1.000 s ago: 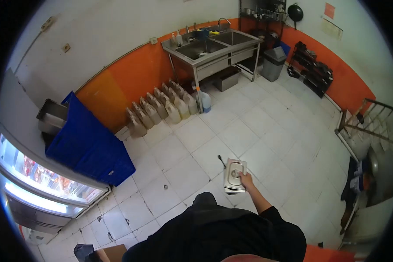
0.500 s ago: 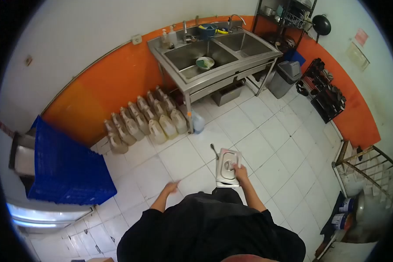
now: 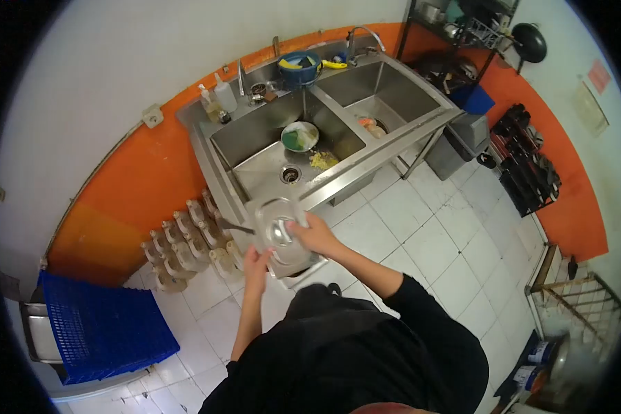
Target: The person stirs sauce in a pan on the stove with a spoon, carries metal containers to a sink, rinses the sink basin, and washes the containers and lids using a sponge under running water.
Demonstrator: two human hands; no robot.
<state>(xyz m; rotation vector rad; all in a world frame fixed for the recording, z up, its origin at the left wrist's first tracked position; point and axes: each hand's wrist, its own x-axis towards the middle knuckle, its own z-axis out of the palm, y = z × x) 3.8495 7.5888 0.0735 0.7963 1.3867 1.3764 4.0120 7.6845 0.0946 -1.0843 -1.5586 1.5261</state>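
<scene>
And here comes the right hand [image 3: 315, 236], reaching in from four o'clock with the forearm slanting up and inward, fingers clasped on the raised handle of the metal lid [image 3: 279, 221]. The left hand [image 3: 257, 263] rises on a steeper forearm to the lid's seven o'clock edge, fingertips right at the rim; whether it grips or merely touches, I can't tell. Both black sleeves end around the elbows.

The lid is smooth, silvery and rectangular with rounded corners (a bit smeared by blur, this one), sitting over a metal pan [image 3: 301, 274] whose edge peeks out at five o'clock. A thin dark utensil handle [image 3: 234, 225] pokes out at nine o'clock. It's all held up at the front edge of the brushed-steel sink [image 3: 338, 181]!

Up at twelve o'clock from the lid, a round bowl with green and white in it [image 3: 300, 136] lies in the left basin, yellow crumbly scraps [image 3: 322, 160] beside it at one o'clock. Further up, a blue plastic basket [image 3: 299, 71]. Cloudy translucent jugs [image 3: 184, 247] line the tiled floor at nine, a slatted blue crate [image 3: 107, 328] at eight.
</scene>
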